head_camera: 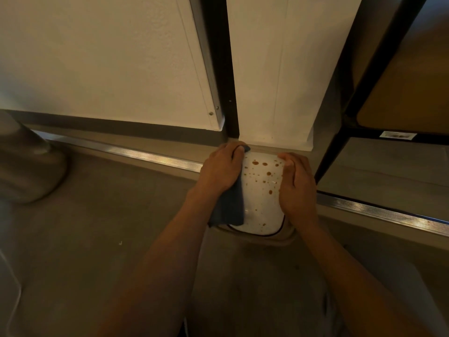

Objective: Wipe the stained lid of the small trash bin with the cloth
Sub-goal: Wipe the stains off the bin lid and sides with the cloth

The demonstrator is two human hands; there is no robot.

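Observation:
The small trash bin's white lid point(261, 190) sits on the floor against the wall, speckled with brown stains. My left hand point(222, 167) grips a dark blue cloth point(230, 207) at the lid's left edge; the cloth hangs down under the palm over the lid's left side. My right hand point(296, 183) rests along the lid's right edge with its fingers curved over the rim. Both hands cover the sides of the bin, so its body is mostly hidden.
A white wall and a dark vertical post point(226, 69) rise right behind the bin. A black metal shelf frame point(340, 132) stands to the right. A metal floor strip point(145, 154) runs across. A rounded grey object point(26, 166) sits at the far left.

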